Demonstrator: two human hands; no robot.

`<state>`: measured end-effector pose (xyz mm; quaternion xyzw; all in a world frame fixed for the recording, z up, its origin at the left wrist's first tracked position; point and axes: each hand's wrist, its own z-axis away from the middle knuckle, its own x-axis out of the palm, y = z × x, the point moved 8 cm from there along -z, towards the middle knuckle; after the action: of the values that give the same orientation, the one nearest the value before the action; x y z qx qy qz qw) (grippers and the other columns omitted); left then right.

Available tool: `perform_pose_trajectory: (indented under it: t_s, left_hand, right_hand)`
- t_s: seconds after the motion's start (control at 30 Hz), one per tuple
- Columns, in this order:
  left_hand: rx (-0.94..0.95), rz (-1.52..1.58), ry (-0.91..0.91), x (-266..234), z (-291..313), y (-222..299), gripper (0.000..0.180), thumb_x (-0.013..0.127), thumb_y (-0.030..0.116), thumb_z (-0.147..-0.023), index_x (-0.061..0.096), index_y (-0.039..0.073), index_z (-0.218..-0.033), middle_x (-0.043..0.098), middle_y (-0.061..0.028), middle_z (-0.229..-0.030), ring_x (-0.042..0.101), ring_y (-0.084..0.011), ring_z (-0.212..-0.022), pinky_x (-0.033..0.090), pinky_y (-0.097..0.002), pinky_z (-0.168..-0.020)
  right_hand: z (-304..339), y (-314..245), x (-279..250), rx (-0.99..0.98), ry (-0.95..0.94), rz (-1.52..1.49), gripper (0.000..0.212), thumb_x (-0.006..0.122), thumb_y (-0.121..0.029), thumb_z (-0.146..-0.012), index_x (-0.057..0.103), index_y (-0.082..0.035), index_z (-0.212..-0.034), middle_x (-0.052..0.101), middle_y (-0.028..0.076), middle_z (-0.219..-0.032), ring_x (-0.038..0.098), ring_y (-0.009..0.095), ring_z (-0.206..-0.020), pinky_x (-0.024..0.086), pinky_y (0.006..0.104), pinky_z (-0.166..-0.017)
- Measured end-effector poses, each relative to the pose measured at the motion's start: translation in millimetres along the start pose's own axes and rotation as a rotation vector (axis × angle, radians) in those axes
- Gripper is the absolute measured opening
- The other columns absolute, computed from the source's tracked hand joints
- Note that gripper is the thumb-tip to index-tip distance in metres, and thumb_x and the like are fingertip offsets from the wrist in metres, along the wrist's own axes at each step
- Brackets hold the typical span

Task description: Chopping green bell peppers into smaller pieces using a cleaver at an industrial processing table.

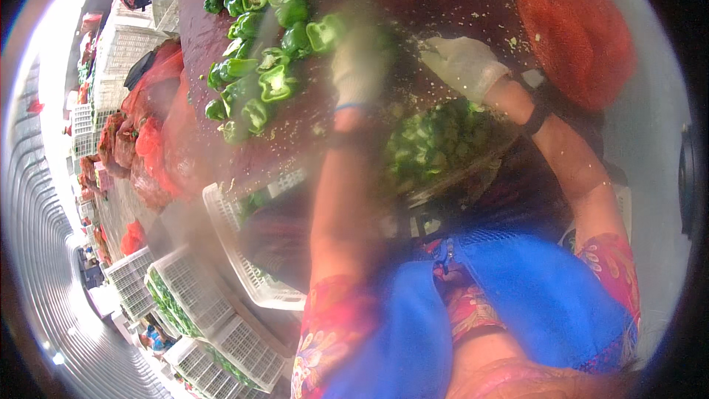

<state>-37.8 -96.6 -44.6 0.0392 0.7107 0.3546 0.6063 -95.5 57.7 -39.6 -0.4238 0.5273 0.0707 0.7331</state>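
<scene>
Green bell peppers point(244, 92), several cut open with pale insides showing, lie along the left and far side of a dark red, wet tabletop point(443, 4). My left hand point(360, 70), in a white glove, is smeared by motion beside a halved pepper point(325, 33); its fingers cannot be made out. To its right, over scattered pale seeds, is my right hand point(464, 66), gloved too. Its fingers are bent together and point left; whatever they may hold is hidden. Nearer my body, below the table edge, green pepper pieces point(436, 144) fill a container seen dimly.
A red mesh sack point(576, 29) lies at the table's right side. White plastic crates point(192, 292), some with green produce, stand at the lower left, and one crate point(255, 266) is close by my left arm. More red mesh sacks point(151, 148) stand farther left.
</scene>
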Motion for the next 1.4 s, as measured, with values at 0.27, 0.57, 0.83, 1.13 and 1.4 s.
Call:
perform_pose_trajectory:
  t_s: [0.27, 0.57, 0.83, 1.13, 1.4]
  left_hand:
    - [0.042, -0.09, 0.06, 13, 3, 3, 0.032, 0.06, 0.013, -0.081, 0.057, 0.006, -0.112, 0.058, -0.0218, -0.109, 0.057, -0.0401, -0.101, 0.048, -0.0458, -0.084]
    - [-0.543, 0.77, 0.107, -25, 50, 0, 0.023, 0.059, 0.008, -0.083, 0.061, 0.002, -0.104, 0.061, -0.0081, -0.086, 0.058, -0.0169, -0.074, 0.048, -0.0255, -0.063]
    - [0.405, -0.213, 0.452, -35, 35, -48, 0.021, 0.06, 0.018, -0.085, 0.066, 0.009, -0.103, 0.065, -0.0074, -0.089, 0.061, -0.0205, -0.081, 0.049, -0.0316, -0.075]
    - [-0.072, -0.269, 0.56, -40, 35, -51, 0.044, 0.065, 0.024, -0.082, 0.055, 0.008, -0.122, 0.056, -0.0146, -0.118, 0.057, -0.0283, -0.107, 0.046, -0.0385, -0.092]
    - [0.461, -0.758, 0.397, 3, -40, -6, 0.051, 0.066, 0.024, -0.082, 0.05, 0.008, -0.128, 0.055, -0.0147, -0.118, 0.056, -0.0295, -0.108, 0.045, -0.0401, -0.093]
  right_hand:
    - [-22, -7, 11, 0.023, -0.159, 0.088, 0.042, 0.045, -0.038, -0.091, 0.063, -0.002, -0.104, 0.066, 0.021, -0.092, 0.062, 0.037, -0.089, 0.046, 0.0447, -0.079]
    - [-63, 12, 66, 0.095, -0.345, -0.304, 0.039, 0.055, -0.037, -0.087, 0.067, -0.001, -0.095, 0.063, 0.012, -0.07, 0.061, 0.021, -0.061, 0.048, 0.0344, -0.062]
    - [-65, -2, 68, 0.171, -0.325, -0.876, 0.028, 0.05, -0.026, -0.092, 0.066, -0.009, -0.108, 0.067, 0.009, -0.091, 0.064, 0.019, -0.074, 0.052, 0.0327, -0.065]
    - [-44, 40, -13, 0.293, 0.115, -1.182, 0.038, 0.052, -0.027, -0.093, 0.053, -0.007, -0.125, 0.061, 0.005, -0.082, 0.056, 0.013, -0.058, 0.051, 0.028, -0.05]
    - [-9, 32, -52, 0.519, 0.266, -1.391, 0.033, 0.053, -0.032, -0.091, 0.057, -0.005, -0.11, 0.06, 0.006, -0.078, 0.055, 0.012, -0.056, 0.052, 0.0261, -0.048]
